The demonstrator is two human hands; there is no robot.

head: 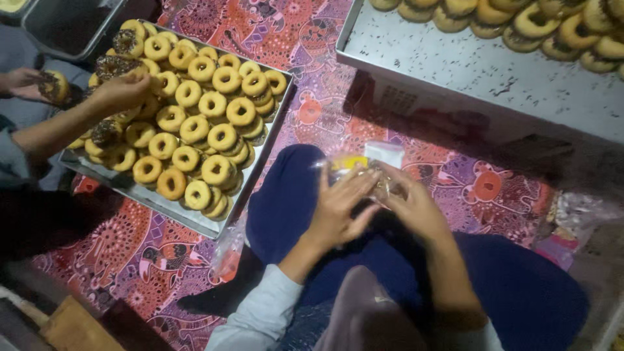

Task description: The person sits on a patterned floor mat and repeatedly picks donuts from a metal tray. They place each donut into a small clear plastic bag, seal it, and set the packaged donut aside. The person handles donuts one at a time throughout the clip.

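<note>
Floor level, everything sitting on a loud pink and purple patterned mat [305, 39] with animal shapes all over it.

Far left, another person's hand [123, 88] is reaching over a metal tray [214, 224] packed with ring doughnuts [195, 123], mostly plain golden ones, matte and slightly bumpy, with a few dark, chocolate-coated ones near that hand. Their other hand [26, 83] holds one more dark-topped doughnut [53, 86] off the tray's edge.

Middle of the shot, over a knee in dark blue cloth, the left hand [339, 205] lies flat with fingers spread, pressed against a small clear plastic packet [380, 170] with a yellow bit and a white strip on top. The right hand [416, 207] is curled round the packet's other side, pinching it. Can't really tell what's inside, the hands cover most of it.

If you ask me, thin crinkly film like that wants a light grip, thumbs near the opening and both sides kept even so it doesn't twist or crush.

Top right, a second steel tray [468, 71], scuffed and speckled, has more doughnuts [520, 23] along its far edge.
</note>
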